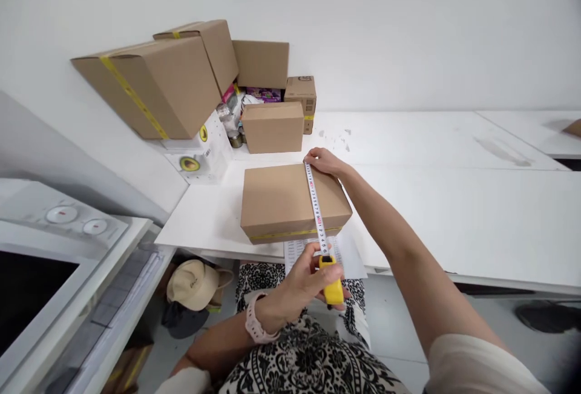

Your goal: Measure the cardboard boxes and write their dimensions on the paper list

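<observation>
A closed brown cardboard box [276,197] lies on the white table in front of me, yellow tape running along its near side. My left hand [313,279] is wrapped round a yellow tape measure [334,291] just off the table's near edge. The white blade [315,200] stretches from its case across the box top to the far edge. There my right hand [321,161] pinches the blade's end against the box. Printed paper sheets [351,258] stick out from under the box.
Stacked cartons [177,85] and a white avocado-print box [213,158] stand at the back left. A smaller brown box [273,131] sits behind the measured one, near jars [235,138]. A microwave-like appliance [59,230] is at left; a beige cap [193,285] lies below the table.
</observation>
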Motion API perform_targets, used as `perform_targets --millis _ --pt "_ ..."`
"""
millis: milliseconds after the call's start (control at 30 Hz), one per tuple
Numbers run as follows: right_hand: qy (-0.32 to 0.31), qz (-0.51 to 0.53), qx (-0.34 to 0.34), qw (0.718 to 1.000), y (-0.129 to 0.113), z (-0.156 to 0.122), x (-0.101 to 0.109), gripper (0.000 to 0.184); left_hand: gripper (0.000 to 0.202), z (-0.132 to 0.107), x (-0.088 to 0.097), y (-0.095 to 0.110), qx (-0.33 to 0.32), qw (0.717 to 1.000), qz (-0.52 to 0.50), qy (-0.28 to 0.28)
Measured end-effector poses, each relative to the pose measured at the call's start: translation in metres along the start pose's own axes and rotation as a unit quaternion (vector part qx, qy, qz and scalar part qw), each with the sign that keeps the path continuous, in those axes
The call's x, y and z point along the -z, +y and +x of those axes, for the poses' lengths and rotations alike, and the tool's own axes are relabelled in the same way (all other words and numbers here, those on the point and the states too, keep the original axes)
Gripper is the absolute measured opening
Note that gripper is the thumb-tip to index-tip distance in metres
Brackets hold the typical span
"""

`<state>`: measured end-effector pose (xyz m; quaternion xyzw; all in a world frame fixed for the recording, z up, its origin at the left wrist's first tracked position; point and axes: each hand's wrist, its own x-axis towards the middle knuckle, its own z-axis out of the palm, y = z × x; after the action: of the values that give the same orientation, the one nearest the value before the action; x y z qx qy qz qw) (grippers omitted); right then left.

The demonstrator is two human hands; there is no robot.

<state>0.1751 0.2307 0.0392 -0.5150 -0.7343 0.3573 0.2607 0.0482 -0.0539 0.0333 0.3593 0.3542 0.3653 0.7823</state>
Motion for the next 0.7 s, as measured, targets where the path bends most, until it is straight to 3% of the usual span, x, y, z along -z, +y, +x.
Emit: perform_targets --millis 167,300,400,700 --pt "-0.039 0.128 -0.015 0.991 0.003 -0.015 0.001 0.021 0.062 -0.004 0.002 -0.007 0.021 1.0 -0.017 -0.003" --pt "-0.042 0.183 -0.004 0.982 -0.002 -0.024 0.005 0.022 0.076 0.006 0.0 -0.005 0.009 0.999 -0.026 0.029" --pt "-0.03 0.203 -0.011 0.979 -0.004 -0.026 0.006 0.024 0.086 0.019 0.001 0.002 -0.015 0.998 -0.029 0.051" --pt "-0.032 0.204 -0.023 0.978 -0.004 -0.026 0.006 0.025 0.082 0.031 -0.001 0.005 -0.037 0.996 -0.031 0.079"
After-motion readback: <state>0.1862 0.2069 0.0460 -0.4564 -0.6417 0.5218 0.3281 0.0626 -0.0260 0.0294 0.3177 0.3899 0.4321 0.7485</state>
